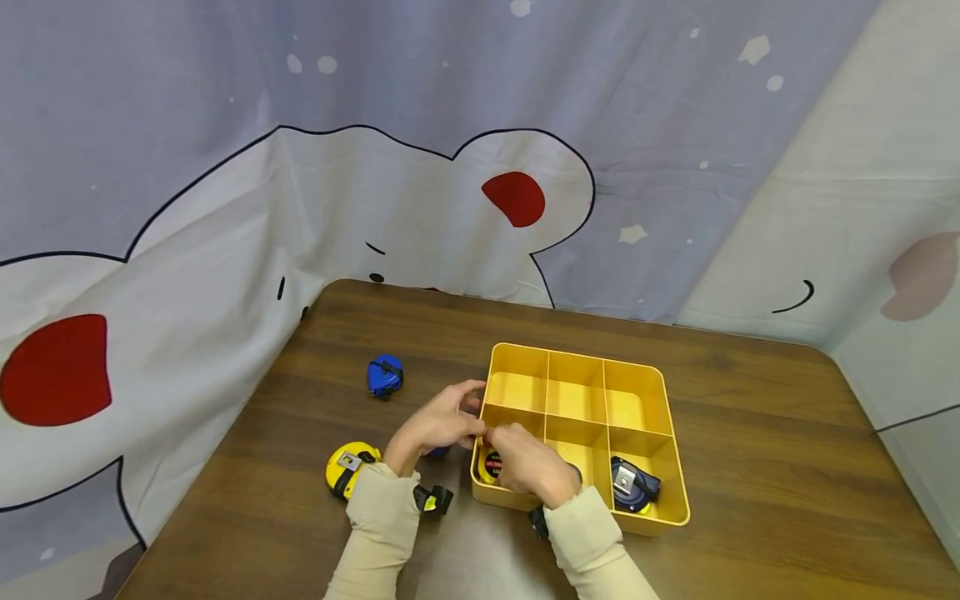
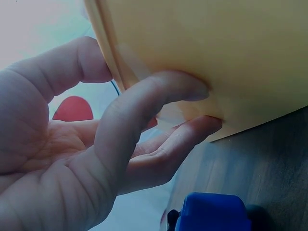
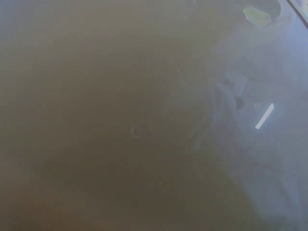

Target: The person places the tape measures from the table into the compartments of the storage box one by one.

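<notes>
Left hand rested against the outer left wall of the yellow tray, fingers bent loosely with the tips touching the wall, nothing held in it. The left wrist view showed those fingertips pressed on the yellow plastic, palm empty.

Right hand was down over the front-left compartment of the tray, on top of a yellow tape measure sitting in that compartment. The hand covered most of the tape; whether its fingers were closed on it couldn't be told. Right wrist view was a blur, nothing readable.

A dark blue tape measure lay in the front-right compartment. The three back compartments showed only yellow floor.

On the brown surface, left of the tray: a blue tape measure well apart toward the back, a yellow and black tape measure near the left sleeve, and a small black item with a yellow-green spot just beside that sleeve. Another blue object sat under the left hand, mostly hidden in the head view.

Behind the surface hung a cartoon-print cloth.
</notes>
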`<state>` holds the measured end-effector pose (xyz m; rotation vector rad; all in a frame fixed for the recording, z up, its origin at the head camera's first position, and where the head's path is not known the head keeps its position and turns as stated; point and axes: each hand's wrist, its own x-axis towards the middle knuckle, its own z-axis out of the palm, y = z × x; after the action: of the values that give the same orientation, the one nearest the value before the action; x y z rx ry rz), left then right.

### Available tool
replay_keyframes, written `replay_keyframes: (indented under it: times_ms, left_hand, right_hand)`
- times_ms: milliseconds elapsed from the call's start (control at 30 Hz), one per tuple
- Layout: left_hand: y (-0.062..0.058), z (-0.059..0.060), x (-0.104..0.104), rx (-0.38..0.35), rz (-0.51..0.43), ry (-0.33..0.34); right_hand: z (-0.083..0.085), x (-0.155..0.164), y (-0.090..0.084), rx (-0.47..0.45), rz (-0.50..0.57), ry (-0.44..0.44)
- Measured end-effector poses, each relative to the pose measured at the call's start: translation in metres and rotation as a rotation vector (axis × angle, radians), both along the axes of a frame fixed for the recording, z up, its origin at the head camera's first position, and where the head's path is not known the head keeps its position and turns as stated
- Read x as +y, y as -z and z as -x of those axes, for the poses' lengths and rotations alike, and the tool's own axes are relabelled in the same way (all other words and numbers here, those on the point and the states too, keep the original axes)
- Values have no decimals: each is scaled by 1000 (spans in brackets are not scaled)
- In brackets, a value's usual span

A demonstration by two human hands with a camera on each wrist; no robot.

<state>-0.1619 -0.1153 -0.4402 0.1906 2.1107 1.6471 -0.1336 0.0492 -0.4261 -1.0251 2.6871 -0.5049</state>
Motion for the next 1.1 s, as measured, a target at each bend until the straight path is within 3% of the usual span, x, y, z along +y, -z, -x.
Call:
replay_keyframes:
  times_ms: [500,700,833,1100]
  left_hand:
    - [1,-1,-1,-9,-21,-3]
    - [1,0,0,-9,-37,5]
    - [2,0,1,-14,-44,11]
    - [1,0,-2,-20,-42,9]
  right_hand:
    - [-2,-2,0,-18,-17,40]
    - [-6,2,-9,-63,13,58]
    - [-12,20,-24,-77,98,63]
    - [-20,80,-48,19,171,219]
